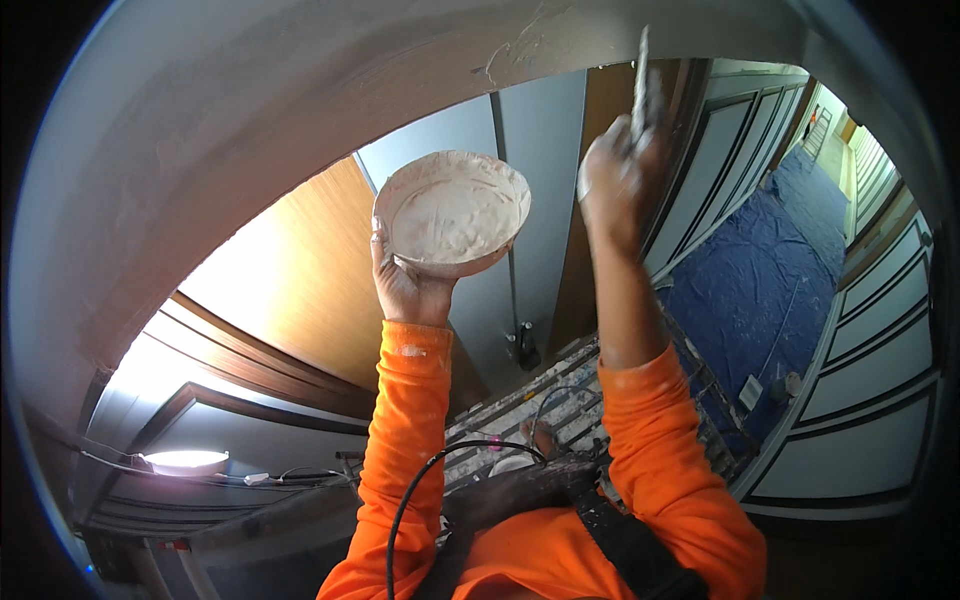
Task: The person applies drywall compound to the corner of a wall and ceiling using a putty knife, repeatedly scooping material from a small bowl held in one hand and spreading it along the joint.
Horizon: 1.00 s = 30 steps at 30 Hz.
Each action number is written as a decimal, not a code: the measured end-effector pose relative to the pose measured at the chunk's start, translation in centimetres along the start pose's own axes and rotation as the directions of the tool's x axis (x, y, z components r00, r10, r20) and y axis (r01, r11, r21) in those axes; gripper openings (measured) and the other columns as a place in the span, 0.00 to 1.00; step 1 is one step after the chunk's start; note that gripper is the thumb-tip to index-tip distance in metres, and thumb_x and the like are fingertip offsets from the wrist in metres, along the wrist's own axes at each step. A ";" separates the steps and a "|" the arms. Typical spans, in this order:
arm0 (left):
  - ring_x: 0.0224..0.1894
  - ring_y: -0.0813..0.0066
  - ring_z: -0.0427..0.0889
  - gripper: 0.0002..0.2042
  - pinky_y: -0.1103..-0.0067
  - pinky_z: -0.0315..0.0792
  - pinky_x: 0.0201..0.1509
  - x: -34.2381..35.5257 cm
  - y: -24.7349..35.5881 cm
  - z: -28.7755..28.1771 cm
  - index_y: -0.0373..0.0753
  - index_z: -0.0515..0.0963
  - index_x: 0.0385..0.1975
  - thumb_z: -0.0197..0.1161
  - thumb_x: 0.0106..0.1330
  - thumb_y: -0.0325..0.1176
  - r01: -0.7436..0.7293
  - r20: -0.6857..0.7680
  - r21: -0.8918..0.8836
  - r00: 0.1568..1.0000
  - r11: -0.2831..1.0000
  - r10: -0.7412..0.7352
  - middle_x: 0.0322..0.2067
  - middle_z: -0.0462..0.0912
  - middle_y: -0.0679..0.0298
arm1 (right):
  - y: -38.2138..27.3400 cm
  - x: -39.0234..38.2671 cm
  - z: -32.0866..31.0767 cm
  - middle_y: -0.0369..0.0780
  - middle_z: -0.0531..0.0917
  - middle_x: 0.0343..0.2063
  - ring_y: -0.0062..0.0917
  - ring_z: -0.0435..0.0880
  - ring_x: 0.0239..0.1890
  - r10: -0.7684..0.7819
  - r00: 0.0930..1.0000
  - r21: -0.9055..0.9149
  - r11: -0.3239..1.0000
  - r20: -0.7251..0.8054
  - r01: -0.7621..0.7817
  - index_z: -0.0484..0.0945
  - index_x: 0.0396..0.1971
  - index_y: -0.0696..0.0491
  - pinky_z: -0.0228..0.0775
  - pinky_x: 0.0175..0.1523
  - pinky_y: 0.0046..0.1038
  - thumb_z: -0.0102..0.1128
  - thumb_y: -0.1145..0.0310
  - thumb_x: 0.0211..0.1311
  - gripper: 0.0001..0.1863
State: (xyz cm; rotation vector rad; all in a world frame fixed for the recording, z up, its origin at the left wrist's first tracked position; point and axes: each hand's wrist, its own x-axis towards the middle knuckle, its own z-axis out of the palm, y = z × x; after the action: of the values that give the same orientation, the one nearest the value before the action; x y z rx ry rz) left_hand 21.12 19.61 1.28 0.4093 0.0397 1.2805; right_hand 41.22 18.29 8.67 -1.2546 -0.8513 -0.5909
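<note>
My left hand (408, 292) holds up a round bowl (520, 190) from below, its thumb on the near left side. Wet off-white plaster (455, 220) lies inside, and the rim is smeared with it. To the right, my right hand (625, 185) is raised and closed round a putty knife (641, 85), seen nearly edge-on. The blade points up toward the grey ceiling surface (560, 45). Motion blurs this hand a little, and plaster coats its fingers.
A slatted, plaster-spattered platform (570, 390) lies below me. Blue sheeting (750, 270) covers the corridor floor to the right, beside panelled walls (870, 370). A bright lamp (187, 460) with cables stands at lower left. A black cable (405, 500) loops before my body.
</note>
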 end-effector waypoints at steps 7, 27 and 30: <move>0.60 0.56 0.62 0.26 0.56 0.58 0.62 -0.9 0.3 1.4 0.42 0.60 0.60 0.45 0.67 0.51 -0.019 -0.016 0.032 1.000 0.999 0.020 0.59 0.63 0.58 | -5.8 3.3 -0.5 0.53 0.73 0.37 0.48 0.74 0.41 -0.098 0.960 0.012 0.995 0.262 0.098 0.70 0.42 0.62 0.67 0.49 0.44 0.52 0.75 0.46 0.19; 0.62 0.58 0.61 0.27 0.59 0.58 0.63 -4.3 5.1 1.8 0.40 0.59 0.60 0.44 0.67 0.50 -0.088 0.062 0.021 0.994 0.996 0.087 0.60 0.62 0.55 | -12.8 -3.2 -5.1 0.43 0.77 0.35 0.28 0.76 0.39 -0.112 0.794 0.680 0.595 0.598 -0.428 0.74 0.45 0.56 0.67 0.47 0.31 0.60 0.72 0.45 0.22; 0.61 0.55 0.62 0.26 0.54 0.59 0.61 -4.2 5.5 1.2 0.43 0.60 0.60 0.46 0.66 0.51 -0.090 0.014 0.072 0.996 0.993 0.090 0.59 0.63 0.57 | -7.2 2.2 -6.2 0.38 0.78 0.34 0.23 0.76 0.37 0.430 0.802 0.531 0.602 0.414 -0.596 0.76 0.38 0.56 0.67 0.46 0.25 0.63 0.67 0.41 0.20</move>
State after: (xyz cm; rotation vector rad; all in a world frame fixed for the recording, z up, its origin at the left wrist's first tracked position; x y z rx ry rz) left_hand 15.11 16.61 3.30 0.4848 0.0591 1.3687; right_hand 38.19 10.74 14.09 -0.8619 -0.7403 0.3449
